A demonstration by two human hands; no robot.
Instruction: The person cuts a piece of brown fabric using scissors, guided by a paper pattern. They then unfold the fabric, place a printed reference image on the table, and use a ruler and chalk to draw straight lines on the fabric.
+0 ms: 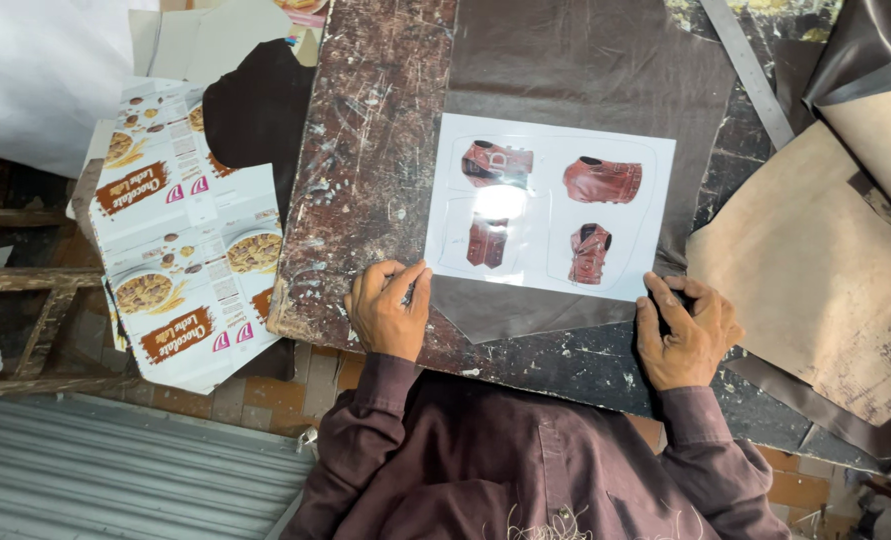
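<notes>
Scarred workbench (375, 150); hands (387, 310) (687, 332) pinning printed sheet (550, 205), seemingly.

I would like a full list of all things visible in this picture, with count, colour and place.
printed sheet: one, white with four reddish-brown vest pictures, centre of the table
dark leather piece: one, brown, under the sheet
worktable: one, scratched dark brown, centre
flattened cartons: several, white and brown, left of the table
tan leather piece: one, beige, right
metal ruler: one, grey, upper right
left hand: at the sheet's lower left corner
right hand: at the sheet's lower right corner
</notes>
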